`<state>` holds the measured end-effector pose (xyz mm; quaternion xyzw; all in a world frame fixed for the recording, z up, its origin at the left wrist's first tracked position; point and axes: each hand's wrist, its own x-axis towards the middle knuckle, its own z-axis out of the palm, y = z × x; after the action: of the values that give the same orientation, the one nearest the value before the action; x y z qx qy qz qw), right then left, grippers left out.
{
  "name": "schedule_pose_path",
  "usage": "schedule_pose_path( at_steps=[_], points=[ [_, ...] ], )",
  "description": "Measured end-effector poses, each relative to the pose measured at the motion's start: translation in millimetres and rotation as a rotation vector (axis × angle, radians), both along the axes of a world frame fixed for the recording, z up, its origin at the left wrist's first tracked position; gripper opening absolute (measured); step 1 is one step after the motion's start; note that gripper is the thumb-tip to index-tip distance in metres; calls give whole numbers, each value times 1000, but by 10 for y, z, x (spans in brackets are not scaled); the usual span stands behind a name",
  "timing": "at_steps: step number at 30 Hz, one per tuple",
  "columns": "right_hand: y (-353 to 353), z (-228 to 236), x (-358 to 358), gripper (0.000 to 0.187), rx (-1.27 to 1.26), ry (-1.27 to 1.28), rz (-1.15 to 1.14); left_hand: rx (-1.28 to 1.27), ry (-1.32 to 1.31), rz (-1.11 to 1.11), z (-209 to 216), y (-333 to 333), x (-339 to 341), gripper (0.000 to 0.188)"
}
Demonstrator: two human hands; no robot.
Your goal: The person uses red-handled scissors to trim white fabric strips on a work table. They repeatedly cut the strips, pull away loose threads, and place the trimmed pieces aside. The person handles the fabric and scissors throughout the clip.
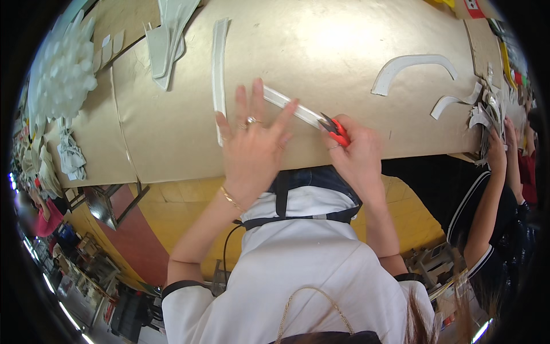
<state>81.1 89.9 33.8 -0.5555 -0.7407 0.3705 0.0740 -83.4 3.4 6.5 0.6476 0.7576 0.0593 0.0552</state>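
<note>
A narrow white strip (306, 114) lies slantwise on the gold-toned tabletop (321, 69) in front of me. My left hand (252, 143) is spread over it, palm down, with a fingertip touching or just above the strip; it grasps nothing. At the strip's near right end, my right hand (361, 157) is closed around red-handled thread snips (338, 132), their dark blades against the strip's tip. Another white strip (219, 63) lies upright just left of my left hand, its lower end partly behind the fingers.
A curved white piece (409, 64) and a small wavy piece (455, 102) lie to the right. Beyond them, a co-worker's hand (497, 149) touches a pile of scraps (492, 106). Flat pale pieces (166, 51) are stacked back left, near a bulky whitish translucent heap (63, 69).
</note>
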Motion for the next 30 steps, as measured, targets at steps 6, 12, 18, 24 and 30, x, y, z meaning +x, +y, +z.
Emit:
schedule_pose_path(
  at_steps=[6,12,18,24,30],
  points=[
    [17,30,-113,18,-86,93,-51,-36,-125,-119,46,-39,-271,65],
    [93,98,13,30,-165,-21,-70,-11,-414,-160,-83,-21,12,72],
    [92,158,-34,32,-266,366,-142,52,-398,-143,-123,-41,48,69],
    [80,165,299,26,-330,34,-141,20,-374,-145,-112,-25,58,68],
    [-42,21,685,27,-336,19,-242,22,-332,-171,-121,-32,53,64]
  ],
)
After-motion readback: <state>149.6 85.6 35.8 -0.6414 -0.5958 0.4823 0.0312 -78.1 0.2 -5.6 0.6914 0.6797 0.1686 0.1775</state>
